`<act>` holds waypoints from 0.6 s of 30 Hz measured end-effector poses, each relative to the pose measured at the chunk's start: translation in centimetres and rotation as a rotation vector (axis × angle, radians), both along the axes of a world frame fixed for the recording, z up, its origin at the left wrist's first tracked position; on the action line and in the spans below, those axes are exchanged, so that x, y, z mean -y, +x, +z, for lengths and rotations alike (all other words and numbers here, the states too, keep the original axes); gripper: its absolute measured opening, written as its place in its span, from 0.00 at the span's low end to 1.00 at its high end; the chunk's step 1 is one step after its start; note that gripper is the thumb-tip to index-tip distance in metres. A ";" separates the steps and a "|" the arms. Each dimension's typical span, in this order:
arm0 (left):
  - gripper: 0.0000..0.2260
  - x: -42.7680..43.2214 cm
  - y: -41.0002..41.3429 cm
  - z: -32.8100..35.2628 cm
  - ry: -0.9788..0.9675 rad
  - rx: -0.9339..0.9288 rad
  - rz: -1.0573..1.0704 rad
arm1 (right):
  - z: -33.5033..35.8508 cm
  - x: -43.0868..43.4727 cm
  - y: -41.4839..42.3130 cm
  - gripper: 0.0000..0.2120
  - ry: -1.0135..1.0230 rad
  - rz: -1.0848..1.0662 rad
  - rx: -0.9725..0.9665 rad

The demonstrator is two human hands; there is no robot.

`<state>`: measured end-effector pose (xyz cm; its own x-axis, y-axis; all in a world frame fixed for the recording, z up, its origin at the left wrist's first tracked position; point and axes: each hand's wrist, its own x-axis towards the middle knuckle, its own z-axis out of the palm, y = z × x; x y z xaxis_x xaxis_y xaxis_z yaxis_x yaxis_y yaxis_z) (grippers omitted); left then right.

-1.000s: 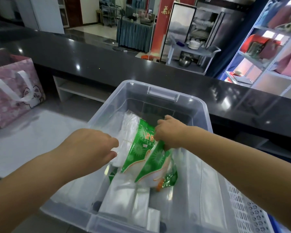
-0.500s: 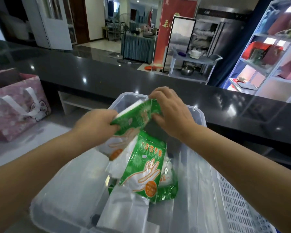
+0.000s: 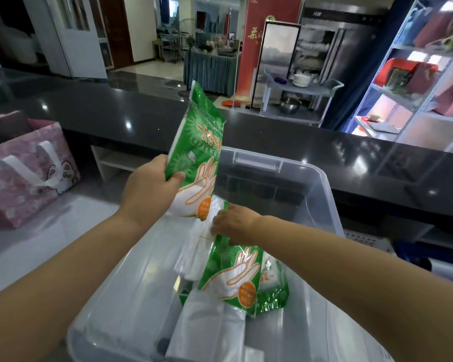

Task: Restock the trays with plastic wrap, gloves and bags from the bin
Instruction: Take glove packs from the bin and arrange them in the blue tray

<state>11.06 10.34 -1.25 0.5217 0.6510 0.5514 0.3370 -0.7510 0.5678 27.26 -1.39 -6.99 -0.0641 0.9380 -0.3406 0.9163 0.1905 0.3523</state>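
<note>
From the head camera, a clear plastic bin [image 3: 322, 194] sits on the pale bench [image 3: 50, 231], close against the dark counter [image 3: 89, 105] that runs along the bench's far edge. The left hand [image 3: 152, 189] is raised above the bin's far left corner, its grip closed on a green glove packet [image 3: 196, 142]. The thumb lies across the printed front near the packet's left edge and the fingers are behind it. This packet stands nearly upright, with its top rising in front of the dark counter and its lower end over the bin. The right hand [image 3: 236, 226] reaches down into the middle of the bin, palm down. Its grip is narrow, with fingers curled around the top of a second glove packet [image 3: 236, 273], which leans tilted among the contents. A third green packet [image 3: 272, 291] lies partly under it on its right side. Bundles of clear bags [image 3: 207, 333] lie in the bin near its near wall, and more show just left of the right hand. A white perforated tray [image 3: 364, 237] shows just past the bin's right wall. A pink gift bag [image 3: 24, 173] stands at the bench's left edge, well apart from the bin.
</note>
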 end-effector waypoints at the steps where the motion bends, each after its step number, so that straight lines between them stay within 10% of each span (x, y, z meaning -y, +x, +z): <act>1: 0.06 0.0 0.0 -0.1 -0.010 0.009 -0.003 | -0.3 0.0 0.0 0.22 0.002 -0.006 0.020; 11: 0.06 -0.2 -0.2 -0.1 -0.019 -0.005 -0.028 | 1.3 2.2 0.2 0.07 -0.171 -0.094 0.143; 18: 0.07 0.1 -0.5 0.0 0.014 -0.044 -0.043 | 6.3 7.1 -0.6 0.09 0.234 -0.104 -0.036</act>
<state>10.58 10.24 -1.24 0.5730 0.6198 0.5361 0.3290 -0.7731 0.5422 26.66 -8.49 -0.65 0.0282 0.9932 -0.1130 0.9396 0.0122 0.3421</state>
